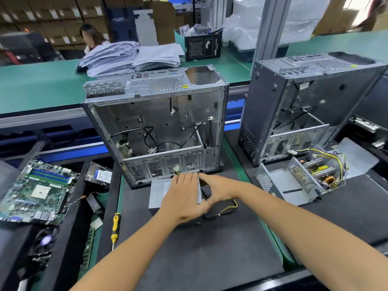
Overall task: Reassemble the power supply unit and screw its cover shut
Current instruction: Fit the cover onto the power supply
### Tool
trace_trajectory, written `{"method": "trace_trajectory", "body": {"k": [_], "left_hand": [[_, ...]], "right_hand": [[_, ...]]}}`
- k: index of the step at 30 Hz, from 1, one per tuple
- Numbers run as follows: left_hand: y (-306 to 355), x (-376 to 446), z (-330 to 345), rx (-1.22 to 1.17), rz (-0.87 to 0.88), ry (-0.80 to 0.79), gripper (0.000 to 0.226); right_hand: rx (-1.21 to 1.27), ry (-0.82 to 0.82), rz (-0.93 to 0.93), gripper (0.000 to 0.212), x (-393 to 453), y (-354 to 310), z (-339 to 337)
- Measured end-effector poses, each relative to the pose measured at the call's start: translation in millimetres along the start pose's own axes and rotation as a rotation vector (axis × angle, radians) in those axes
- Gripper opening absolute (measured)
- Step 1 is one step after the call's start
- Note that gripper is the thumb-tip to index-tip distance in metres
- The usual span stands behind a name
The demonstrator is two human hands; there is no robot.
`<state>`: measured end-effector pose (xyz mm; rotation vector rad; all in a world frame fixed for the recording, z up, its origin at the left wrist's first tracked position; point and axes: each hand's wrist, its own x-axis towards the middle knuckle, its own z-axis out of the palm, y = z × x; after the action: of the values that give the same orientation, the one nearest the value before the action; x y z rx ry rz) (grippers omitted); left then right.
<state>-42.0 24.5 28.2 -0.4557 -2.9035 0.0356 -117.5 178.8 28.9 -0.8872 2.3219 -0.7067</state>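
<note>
A closed grey power supply unit (159, 194) lies on the black mat in front of an open computer case (155, 127). My left hand (182, 196) rests flat on its top, fingers straight and pointing away from me. My right hand (216, 190) grips the unit's right side, index finger at the far corner and thumb at the near one. Black and yellow cables (227, 208) trail from the unit to the right. A yellow and black screwdriver (115, 225) lies on the mat to the left, apart from both hands.
A second power supply (315, 175) sits opened at the right, its perforated cover (270, 181) beside it, below another case (304, 106). A motherboard (35, 190) and a hard drive (98, 175) lie at the left. Paper stacks (130, 57) sit behind.
</note>
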Motion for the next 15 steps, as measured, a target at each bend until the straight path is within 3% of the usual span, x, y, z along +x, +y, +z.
{"method": "trace_trajectory", "body": {"k": [5,7,9,11,15], "left_hand": [[5.4,1.8,0.0,-0.036,-0.009,0.012,0.065],[-3.6,2.8,-0.6,-0.167,0.031,-0.027,0.074],[-22.0,3.5,-5.9,-0.333,0.069,-0.19,0.093],[-40.3,0.8,-10.1,-0.298,0.08,-0.284,0.115],[-50.8,-9.1,-8.8,-0.221,0.046,-0.203,0.117]], "right_hand": [[0.0,0.065,-0.032,0.097,0.4,6.1,6.3],[0.01,0.036,-0.023,0.101,1.3,2.8,4.2],[0.06,-0.018,0.008,0.102,0.0,-1.3,1.2],[0.097,-0.042,0.031,0.097,-1.3,-4.9,2.1],[0.128,0.033,0.037,0.088,-2.4,-4.6,13.3]]}}
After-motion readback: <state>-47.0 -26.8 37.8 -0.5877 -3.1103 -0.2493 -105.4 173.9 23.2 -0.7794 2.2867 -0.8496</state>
